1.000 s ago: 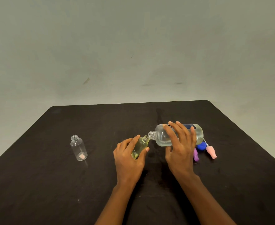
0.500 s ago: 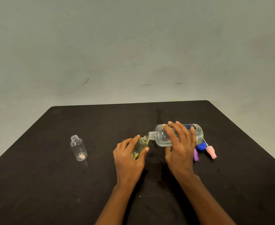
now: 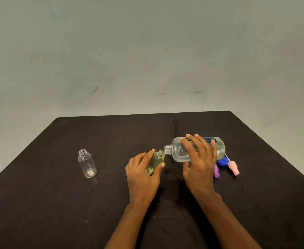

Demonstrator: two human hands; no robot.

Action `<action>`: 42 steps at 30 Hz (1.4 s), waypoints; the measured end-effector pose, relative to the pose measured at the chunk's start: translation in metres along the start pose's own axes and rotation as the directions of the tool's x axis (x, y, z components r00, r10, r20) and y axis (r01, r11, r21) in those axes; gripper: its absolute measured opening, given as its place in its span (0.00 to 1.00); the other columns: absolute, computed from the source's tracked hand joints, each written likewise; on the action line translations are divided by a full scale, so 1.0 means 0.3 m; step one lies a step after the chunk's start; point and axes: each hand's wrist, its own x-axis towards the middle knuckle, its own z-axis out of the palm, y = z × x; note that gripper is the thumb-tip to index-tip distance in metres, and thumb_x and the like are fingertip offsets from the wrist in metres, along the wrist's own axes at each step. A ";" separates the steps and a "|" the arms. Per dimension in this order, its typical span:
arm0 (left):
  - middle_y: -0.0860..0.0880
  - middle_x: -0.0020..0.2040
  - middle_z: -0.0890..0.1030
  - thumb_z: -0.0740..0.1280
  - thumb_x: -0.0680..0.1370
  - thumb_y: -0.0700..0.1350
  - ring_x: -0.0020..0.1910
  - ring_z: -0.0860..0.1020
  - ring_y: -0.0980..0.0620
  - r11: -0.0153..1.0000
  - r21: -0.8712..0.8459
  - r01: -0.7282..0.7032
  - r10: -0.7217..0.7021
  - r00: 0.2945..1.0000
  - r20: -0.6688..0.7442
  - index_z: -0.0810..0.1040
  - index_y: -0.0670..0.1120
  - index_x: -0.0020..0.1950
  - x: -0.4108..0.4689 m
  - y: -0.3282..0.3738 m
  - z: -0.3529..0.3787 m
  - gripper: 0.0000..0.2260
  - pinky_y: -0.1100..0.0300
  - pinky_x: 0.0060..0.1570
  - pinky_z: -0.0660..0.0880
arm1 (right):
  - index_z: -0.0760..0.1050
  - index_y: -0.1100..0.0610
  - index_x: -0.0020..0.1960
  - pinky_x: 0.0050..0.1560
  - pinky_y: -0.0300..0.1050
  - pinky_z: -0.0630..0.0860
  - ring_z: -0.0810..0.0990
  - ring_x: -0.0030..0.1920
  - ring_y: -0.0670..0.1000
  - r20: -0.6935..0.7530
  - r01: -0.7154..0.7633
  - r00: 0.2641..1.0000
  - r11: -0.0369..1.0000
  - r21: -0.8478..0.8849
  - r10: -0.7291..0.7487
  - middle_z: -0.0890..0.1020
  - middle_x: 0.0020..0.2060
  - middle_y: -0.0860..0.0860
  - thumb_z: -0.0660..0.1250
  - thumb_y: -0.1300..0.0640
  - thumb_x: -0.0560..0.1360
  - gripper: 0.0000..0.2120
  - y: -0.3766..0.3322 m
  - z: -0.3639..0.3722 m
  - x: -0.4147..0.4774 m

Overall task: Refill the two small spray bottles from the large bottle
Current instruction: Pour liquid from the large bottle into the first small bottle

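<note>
Left grip (image 3: 143, 177): I see it closed round the small bottle (image 3: 155, 161), thumb on one side and fingers on the other. The bottle is tilted, its open neck pointing up and to the right.
Right grip (image 3: 200, 169): wrapped over the large bottle (image 3: 179, 151), fingers spread across its top and thumb underneath. It holds the bottle almost on its side above the tabletop (image 3: 57, 203).
Mouths: the large bottle's threaded neck meets the small bottle's neck; I cannot tell whether they touch.
Small bottle: pale yellow liquid inside.
Behind the right grip: a blue cap (image 3: 222, 161), a purple spray top (image 3: 216, 171) and a pink spray top (image 3: 233, 168) lie close together.
Second small bottle (image 3: 87, 163): upright, uncapped, well apart to the left.
</note>
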 end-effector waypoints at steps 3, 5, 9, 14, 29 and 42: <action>0.55 0.50 0.79 0.77 0.68 0.48 0.49 0.72 0.59 1.000 0.001 0.004 -0.004 1.000 0.002 0.81 0.49 0.59 -0.002 0.000 -0.002 0.20 0.68 0.56 0.61 | 0.78 0.60 0.60 0.69 0.63 0.59 0.69 0.66 0.55 -0.003 0.001 1.000 1.000 -0.002 -0.001 0.79 0.59 0.57 0.71 0.79 0.58 0.33 -0.001 0.000 -0.001; 0.55 0.50 0.79 0.77 0.68 0.48 0.50 0.73 0.58 1.000 0.001 0.008 -0.008 1.000 0.003 0.81 0.49 0.59 -0.002 0.001 -0.002 0.20 0.66 0.56 0.63 | 0.78 0.60 0.60 0.68 0.63 0.58 0.69 0.66 0.55 -0.002 0.001 1.000 1.000 -0.002 -0.001 0.79 0.59 0.57 0.71 0.79 0.57 0.33 0.001 -0.001 -0.003; 0.55 0.50 0.79 0.77 0.68 0.48 0.50 0.72 0.59 1.000 0.005 0.009 -0.009 1.000 0.006 0.81 0.49 0.59 -0.002 0.001 -0.001 0.20 0.64 0.55 0.63 | 0.78 0.60 0.60 0.68 0.64 0.59 0.68 0.66 0.55 -0.005 0.005 1.000 1.000 -0.005 -0.005 0.79 0.59 0.58 0.72 0.79 0.57 0.33 0.001 -0.002 -0.002; 0.55 0.50 0.79 0.77 0.68 0.48 0.50 0.72 0.59 1.000 0.001 0.007 -0.007 1.000 0.010 0.81 0.49 0.59 0.000 0.000 -0.001 0.20 0.69 0.55 0.61 | 0.78 0.61 0.59 0.67 0.64 0.59 0.68 0.66 0.54 -0.008 0.001 1.000 1.000 -0.009 -0.002 0.79 0.58 0.58 0.72 0.79 0.57 0.32 -0.001 -0.002 0.000; 0.55 0.50 0.79 0.77 0.68 0.47 0.50 0.72 0.60 1.000 -0.010 0.010 -0.010 1.000 0.007 0.81 0.49 0.59 -0.001 0.004 -0.004 0.20 0.67 0.56 0.62 | 0.78 0.60 0.60 0.70 0.61 0.56 0.68 0.66 0.55 -0.013 0.002 1.000 1.000 -0.003 -0.002 0.79 0.59 0.58 0.70 0.79 0.57 0.33 0.000 0.000 -0.002; 0.56 0.49 0.79 0.78 0.67 0.47 0.49 0.72 0.60 1.000 -0.016 0.002 -0.002 1.000 -0.003 0.81 0.49 0.58 -0.001 0.000 0.000 0.20 0.68 0.56 0.62 | 0.77 0.60 0.61 0.70 0.62 0.55 0.68 0.66 0.55 -0.005 -0.003 1.000 1.000 0.003 0.003 0.79 0.59 0.57 0.70 0.80 0.58 0.33 0.002 0.000 -0.003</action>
